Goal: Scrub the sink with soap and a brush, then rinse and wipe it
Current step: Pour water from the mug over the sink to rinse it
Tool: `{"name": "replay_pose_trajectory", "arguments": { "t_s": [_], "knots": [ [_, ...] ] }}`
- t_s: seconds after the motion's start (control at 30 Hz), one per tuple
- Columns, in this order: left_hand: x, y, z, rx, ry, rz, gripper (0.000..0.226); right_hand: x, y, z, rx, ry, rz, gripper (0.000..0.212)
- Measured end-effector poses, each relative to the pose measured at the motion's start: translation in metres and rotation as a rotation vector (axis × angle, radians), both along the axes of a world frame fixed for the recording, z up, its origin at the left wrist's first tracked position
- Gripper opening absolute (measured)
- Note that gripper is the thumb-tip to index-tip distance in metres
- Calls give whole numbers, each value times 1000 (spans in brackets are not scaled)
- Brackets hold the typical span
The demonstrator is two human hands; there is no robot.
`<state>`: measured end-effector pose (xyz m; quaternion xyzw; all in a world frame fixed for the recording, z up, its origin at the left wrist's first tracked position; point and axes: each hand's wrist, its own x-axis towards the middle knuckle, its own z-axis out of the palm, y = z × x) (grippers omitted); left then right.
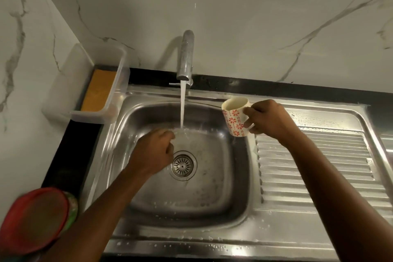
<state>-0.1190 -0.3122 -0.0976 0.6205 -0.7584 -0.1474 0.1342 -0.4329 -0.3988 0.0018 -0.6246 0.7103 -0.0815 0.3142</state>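
Head view: the stainless steel sink (238,187) w/ ribbed drainboard sits in the black worktop (63,155). The chrome tap (186,57) runs a white stream of water (182,108) into the basin, near the round drain strainer (183,165). The left hand (153,153) has curled fingers at the stream; cannot tell if its grip holds sth. The right hand (269,119) holds the white mug with red flowers (235,118) by the handle, tilted, above the basin's right edge. A clear plastic box (106,100) w/ a yellow sponge (98,91) stands at the back left.
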Motion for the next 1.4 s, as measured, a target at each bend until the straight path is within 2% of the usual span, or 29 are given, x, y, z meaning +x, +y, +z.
{"name": "replay_pose_trajectory", "arguments": {
  "t_s": [0.07,0.2,0.4,0.57,0.8,1.07,1.2,1.4],
  "knots": [
    [-24,8,-4,-59,73,-94,32,-16,-2,11,19,4,48,31],
    [-88,-15,-15,0,133,-243,55,-30,-16,26,4,146,209,28],
    [-153,-84,-30,67,-83,-91,81,-40,-50,30,-9,286,438,30],
    [-169,-100,-39,161,-167,-161,81,-53,-71,29,-23,310,527,34],
    [-184,-101,-45,156,-193,-194,79,-91,-80,25,26,315,527,36],
    [-220,-102,-46,162,-223,-296,74,-134,-77,28,19,460,536,40],
    [-224,-102,-42,142,-209,-270,72,-144,-76,27,-12,505,555,44],
    [-202,-95,-37,178,-176,-150,74,-125,-80,29,-29,435,597,42]
  ]
}}
